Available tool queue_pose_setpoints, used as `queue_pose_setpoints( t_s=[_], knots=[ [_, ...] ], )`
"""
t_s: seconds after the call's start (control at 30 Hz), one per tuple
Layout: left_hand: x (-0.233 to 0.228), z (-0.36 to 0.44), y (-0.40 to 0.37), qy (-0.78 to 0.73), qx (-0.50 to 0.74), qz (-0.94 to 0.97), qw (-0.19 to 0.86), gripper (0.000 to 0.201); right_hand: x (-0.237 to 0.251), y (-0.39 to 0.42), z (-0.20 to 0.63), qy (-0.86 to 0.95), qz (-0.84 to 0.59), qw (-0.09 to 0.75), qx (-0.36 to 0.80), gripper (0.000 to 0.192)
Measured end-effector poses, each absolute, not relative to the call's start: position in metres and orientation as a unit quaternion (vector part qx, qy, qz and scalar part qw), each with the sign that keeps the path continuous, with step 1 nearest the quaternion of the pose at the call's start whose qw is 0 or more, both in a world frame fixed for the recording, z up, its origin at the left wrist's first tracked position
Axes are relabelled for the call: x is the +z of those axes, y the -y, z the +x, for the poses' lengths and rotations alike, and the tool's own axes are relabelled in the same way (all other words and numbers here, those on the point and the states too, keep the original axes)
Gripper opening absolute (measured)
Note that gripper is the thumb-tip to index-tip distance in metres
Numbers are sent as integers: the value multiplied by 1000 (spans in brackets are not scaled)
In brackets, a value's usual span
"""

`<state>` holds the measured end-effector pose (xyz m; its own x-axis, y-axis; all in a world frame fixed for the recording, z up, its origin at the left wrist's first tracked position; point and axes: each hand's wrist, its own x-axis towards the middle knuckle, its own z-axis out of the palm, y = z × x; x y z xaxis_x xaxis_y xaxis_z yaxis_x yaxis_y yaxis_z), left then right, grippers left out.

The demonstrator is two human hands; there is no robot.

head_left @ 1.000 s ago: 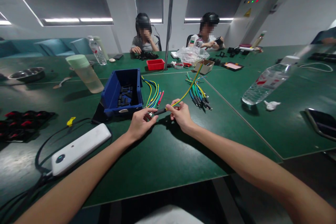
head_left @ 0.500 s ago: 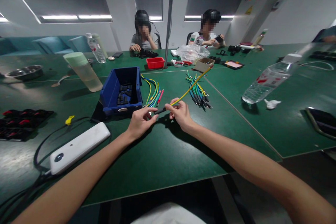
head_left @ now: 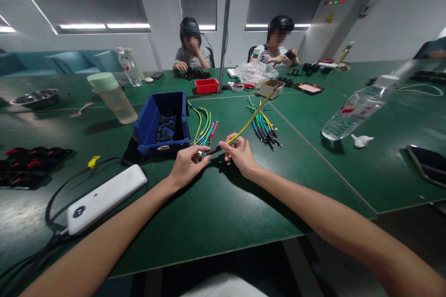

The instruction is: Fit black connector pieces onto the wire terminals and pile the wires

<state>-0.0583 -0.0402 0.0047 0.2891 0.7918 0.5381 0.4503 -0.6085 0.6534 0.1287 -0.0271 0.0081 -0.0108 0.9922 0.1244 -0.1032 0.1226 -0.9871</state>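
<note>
My left hand [head_left: 187, 165] and my right hand [head_left: 239, 153] meet just above the green table [head_left: 216, 204]. Between them runs a yellow-green wire [head_left: 251, 118] with a black sleeve at its near end. My right hand pinches the wire by the sleeve. My left fingers pinch the sleeve's tip, where a small metal end shows. The wire rises away to the upper right. A blue bin [head_left: 162, 122] with small black parts stands just behind my left hand.
Coloured wires [head_left: 204, 126] lie right of the bin, and another bundle [head_left: 264, 125] farther right. A white device [head_left: 106, 198] with black cables lies at left, a lying water bottle [head_left: 355, 108] at right, a tilted cup [head_left: 112, 97] behind. Two people work across the table.
Both hands stay together on the wire's end with only slight finger shifts. The view has tilted a little.
</note>
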Motion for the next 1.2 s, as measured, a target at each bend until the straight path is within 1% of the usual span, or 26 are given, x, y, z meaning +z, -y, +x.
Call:
queue_pose_setpoints(
  t_s=[0.8,1.2],
  knots=[
    [6,-57,42,-405,441,777,193,22,8,27,128,516,-442,544,492,34],
    [6,-57,42,-406,440,778,192,22,6,25,128,506,-417,546,521,36]
  ],
)
